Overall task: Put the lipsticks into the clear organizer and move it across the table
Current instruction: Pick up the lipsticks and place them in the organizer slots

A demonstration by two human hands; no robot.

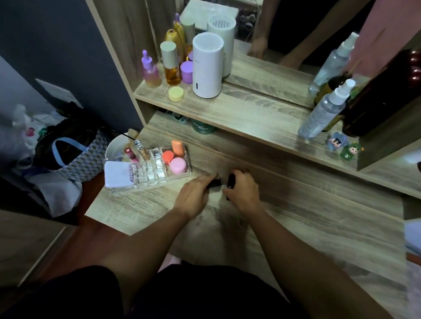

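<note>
Near the centre of the frame, your left hand [193, 196] was closed around one dark lipstick [215, 183] held roughly level, and your right hand [243, 190] gripped a second dark lipstick [231, 181] held upright, both just above the wooden table [313, 219]. To the left of your hands, the clear organizer [149, 172] stood on the table near its left edge, its small square slots apparently empty at the front, with pink and orange sponges [174, 157] in its rear tray. The lipsticks were probably light, rigid and smooth, so pinching each at mid-barrel would suit. The organizer appeared to be hard, brittle plastic and likely slippery; grasping both side walls low down was advisable.
</note>
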